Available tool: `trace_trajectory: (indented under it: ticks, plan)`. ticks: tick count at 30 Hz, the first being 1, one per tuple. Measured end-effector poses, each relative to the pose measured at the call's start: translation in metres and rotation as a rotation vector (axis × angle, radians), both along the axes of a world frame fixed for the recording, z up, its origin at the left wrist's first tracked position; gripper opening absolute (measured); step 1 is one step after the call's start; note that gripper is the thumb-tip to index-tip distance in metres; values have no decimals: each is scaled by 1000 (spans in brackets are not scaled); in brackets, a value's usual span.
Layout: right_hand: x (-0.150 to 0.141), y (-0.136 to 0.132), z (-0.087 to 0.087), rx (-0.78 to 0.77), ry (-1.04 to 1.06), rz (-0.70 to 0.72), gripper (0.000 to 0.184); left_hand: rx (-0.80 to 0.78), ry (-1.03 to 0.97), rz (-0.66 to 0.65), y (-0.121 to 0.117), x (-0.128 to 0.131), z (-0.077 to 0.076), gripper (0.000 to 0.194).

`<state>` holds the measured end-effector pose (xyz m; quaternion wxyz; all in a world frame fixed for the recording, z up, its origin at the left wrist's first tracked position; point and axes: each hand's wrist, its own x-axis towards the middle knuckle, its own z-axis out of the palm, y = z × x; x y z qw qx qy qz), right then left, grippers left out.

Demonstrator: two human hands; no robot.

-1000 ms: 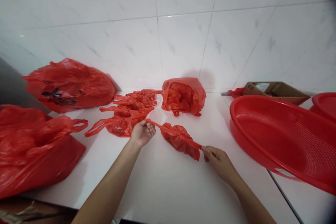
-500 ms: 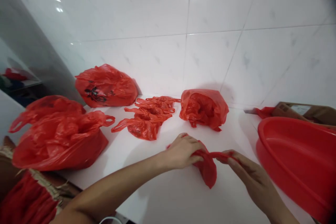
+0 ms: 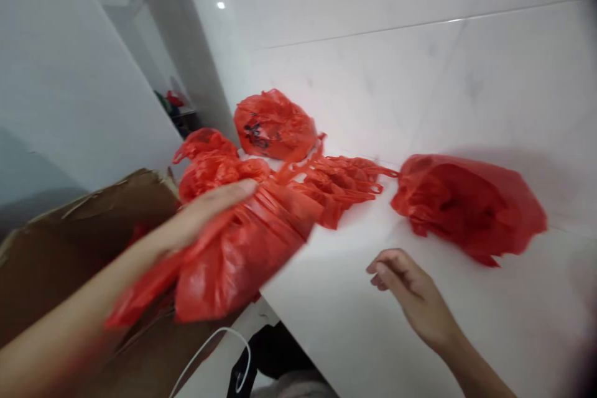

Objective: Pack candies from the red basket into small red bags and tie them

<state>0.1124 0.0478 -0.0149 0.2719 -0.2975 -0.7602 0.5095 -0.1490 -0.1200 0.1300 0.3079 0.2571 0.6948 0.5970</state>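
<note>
Red plastic bag (image 3: pixel 247 255) is in the left hand (image 3: pixel 203 214), over the edge of the white table (image 3: pixel 345 298) and beside the cardboard box (image 3: pixel 88 224). This hand is closed on the gathered plastic, perhaps because such thin film slips easily. The right hand (image 3: pixel 413 301) holds nothing, its fingers loosely curled. Small bags (image 3: pixel 347 177) lie overlapped in a row, probably to save space.

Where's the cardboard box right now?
Head view, lower left: the cardboard box is left of the white counter, partly hidden by the left arm and the red bag in the left hand.
</note>
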Motion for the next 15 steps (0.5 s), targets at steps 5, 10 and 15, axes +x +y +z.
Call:
trace_trajectory:
  ticks: [5,10,15]
  plan:
    - [-89,-43,0,172,-176,517,18,-60,169,536,-107,-71,34,34]
    - [-169,-84,-8,385,-132,720,30,-402,289,320,-201,-165,-1,32]
    - [-221,-110,-38,656,-108,733,50,-785,391,137,-249,-262,-79,22]
